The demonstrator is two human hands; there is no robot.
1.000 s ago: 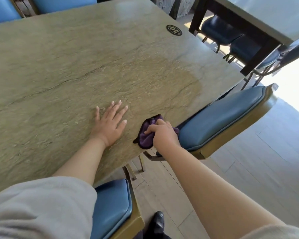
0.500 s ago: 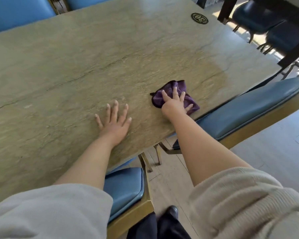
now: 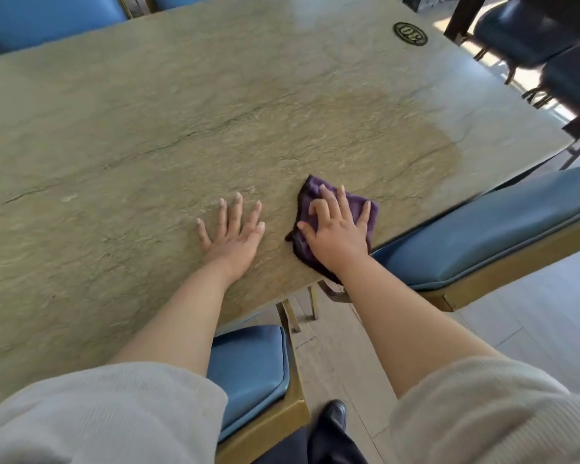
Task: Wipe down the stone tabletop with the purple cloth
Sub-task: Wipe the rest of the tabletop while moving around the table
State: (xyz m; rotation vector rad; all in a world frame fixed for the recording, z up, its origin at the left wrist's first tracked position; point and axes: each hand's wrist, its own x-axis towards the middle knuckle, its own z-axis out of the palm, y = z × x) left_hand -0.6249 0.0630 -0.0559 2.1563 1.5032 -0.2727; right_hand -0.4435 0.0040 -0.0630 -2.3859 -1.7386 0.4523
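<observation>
Right hand (image 3: 337, 234) flat, fingers spread, pressing cloth (image 3: 365, 209) near table (image 3: 148, 128) edge; left hand (image 3: 235, 229) open, bracing; best keep palm pressure even, overlap strokes

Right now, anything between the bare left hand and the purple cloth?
Nothing: in the head view only a bare strip of stone tabletop separates the flat left hand from the purple cloth under the right hand.
</observation>
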